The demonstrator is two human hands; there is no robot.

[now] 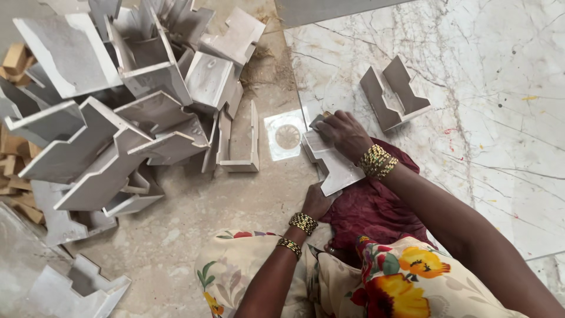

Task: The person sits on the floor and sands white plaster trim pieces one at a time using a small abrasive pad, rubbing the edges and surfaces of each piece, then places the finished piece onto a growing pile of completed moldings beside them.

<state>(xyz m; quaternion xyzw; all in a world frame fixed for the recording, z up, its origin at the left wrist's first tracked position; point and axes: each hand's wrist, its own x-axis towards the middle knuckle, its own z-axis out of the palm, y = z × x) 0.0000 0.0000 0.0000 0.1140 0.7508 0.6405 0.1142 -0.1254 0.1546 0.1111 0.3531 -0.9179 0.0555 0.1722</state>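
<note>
My right hand [346,133] lies knuckles-up at the frame's centre, fingers curled down over the upper end of a pale notched panel [331,162]; the fingertips are hidden under my palm, so I cannot tell how tightly they grip. My left hand [318,200] meets the panel's lower edge, thumb tucked beneath it, its fingers out of sight. The panel rests over my maroon cloth [369,207]. In the upper right a finished bracket [393,91] stands on the marble slab [500,118]. A heap of similar pieces [118,112] fills the upper left, cut off by the edge. A round floor drain [286,136] sits beside my knuckles.
</note>
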